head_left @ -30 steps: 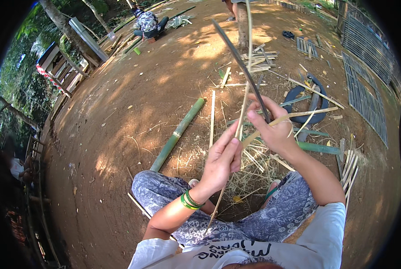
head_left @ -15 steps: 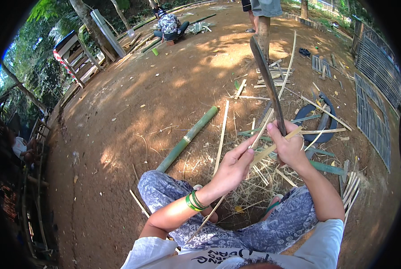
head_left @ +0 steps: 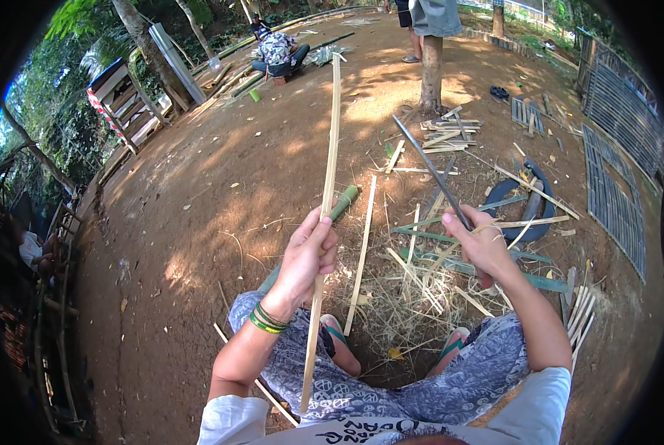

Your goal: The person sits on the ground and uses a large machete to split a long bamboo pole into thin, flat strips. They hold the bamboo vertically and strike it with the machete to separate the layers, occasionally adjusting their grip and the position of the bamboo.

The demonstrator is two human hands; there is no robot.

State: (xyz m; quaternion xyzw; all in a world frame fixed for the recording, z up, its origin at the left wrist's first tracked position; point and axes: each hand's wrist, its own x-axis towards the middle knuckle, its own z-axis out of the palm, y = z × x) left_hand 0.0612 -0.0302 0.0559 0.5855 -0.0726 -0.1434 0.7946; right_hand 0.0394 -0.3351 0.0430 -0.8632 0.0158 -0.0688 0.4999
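A long, pale bamboo strip [head_left: 332, 141] stands nearly upright in my left hand [head_left: 306, 251], whose fingers wrap round its middle. The strip's lower end reaches down over my left thigh. To the right, my right hand [head_left: 480, 241] grips a long dark machete [head_left: 434, 172] by its lower end; the blade points up and left, seen nearly edge-on. The handle is hidden in my fist. A thin pale shaving hangs about that hand. Strip and blade are apart. Below my hands, bamboo shavings [head_left: 391, 326] and loose strips litter the ground between my feet.
A green bamboo pole [head_left: 344, 200] lies behind my left hand. Beyond the machete are a tree trunk [head_left: 431, 74], a pile of split pieces [head_left: 450, 133] and a black tyre-like ring [head_left: 545, 200]. Slatted bamboo panels [head_left: 615, 194] stand at right. A person [head_left: 278, 53] squats far off.
My hands have moved apart. My left hand has swung the bamboo strip left and more upright, away from the blade. The machete now leans further left, turned nearly edge-on.
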